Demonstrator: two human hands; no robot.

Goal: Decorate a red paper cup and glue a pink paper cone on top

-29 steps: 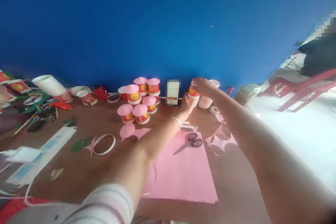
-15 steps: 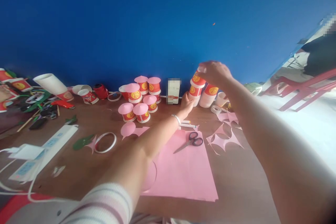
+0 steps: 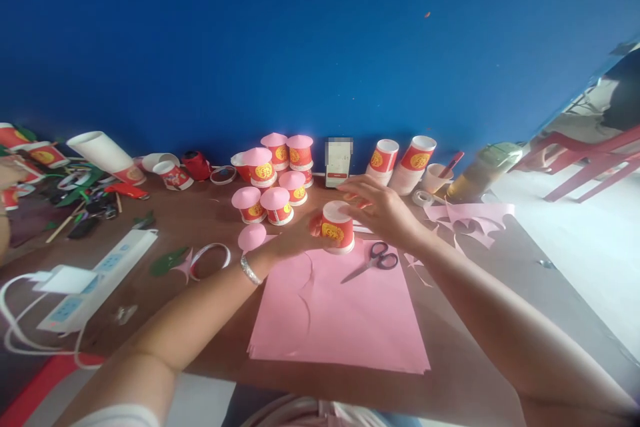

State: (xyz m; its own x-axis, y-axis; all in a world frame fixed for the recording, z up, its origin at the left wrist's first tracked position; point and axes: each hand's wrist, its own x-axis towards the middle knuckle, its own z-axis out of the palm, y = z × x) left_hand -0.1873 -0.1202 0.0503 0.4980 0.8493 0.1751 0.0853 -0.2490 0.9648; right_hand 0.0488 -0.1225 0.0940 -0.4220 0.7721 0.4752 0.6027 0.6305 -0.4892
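Upside down above the pink paper sheets is a red paper cup with a yellow emblem. My left hand holds it from the left side, the fingers partly behind it. Close to the cup's top right is my right hand, its fingers spread and holding nothing. Scissors with dark handles lie on the paper. Several small red cups with pink cone tops, such as one cup, stand behind my left hand. A round pink piece lies beside my left wrist.
Cup stacks and a phone stand by the blue wall. Pink scraps, a tape roll and a bottle are right. A power strip with cables and a white ring are left.
Both hands have come back from the cup stack by the wall, bringing one red cup over the paper. My right hand has opened. The view has shifted slightly.
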